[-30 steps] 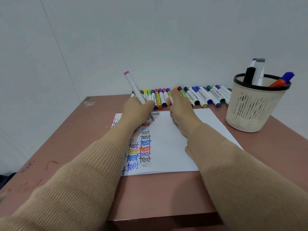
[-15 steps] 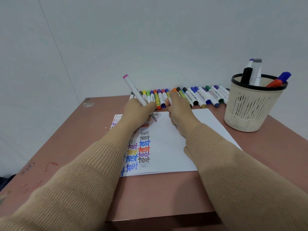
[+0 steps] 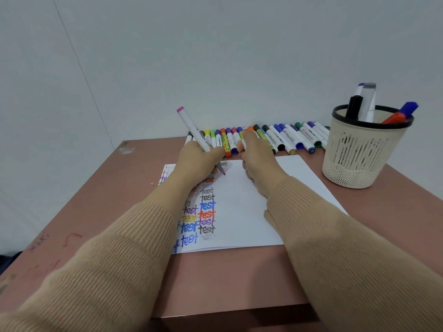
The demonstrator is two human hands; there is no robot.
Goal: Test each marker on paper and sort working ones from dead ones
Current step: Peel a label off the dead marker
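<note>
1. Gripped in the left hand (image 3: 196, 161), fingers curled tight round the barrel: a white marker with a pink end (image 3: 191, 127). Tilted, pink end up and leaning far-left, tip poking out at the hand's near-right side.
2. Tip right down at the white sheet of paper (image 3: 251, 212). Touching or just above, can't tell tbh.
3. Just to the right of that, the right hand (image 3: 259, 161), fingers curled, pinching a small white piece (image 3: 243, 144) against the thumb. Too small to say what it is.
4. Both hands close together over the far part of the paper, marker tip between them.
5. Left part of the paper packed with columns of handwritten "test" words (image 3: 207, 214) in blue, red, orange, purple and black.
6. Beyond the hands, along the far edge of the reddish-brown table (image 3: 227, 279): a row of capped markers (image 3: 287, 140) lying side by side.
7. Far right, well apart from the hands: a beige slotted plastic cup with a black rim (image 3: 354, 164), a few upright markers (image 3: 366, 101) sticking out of it.
</note>
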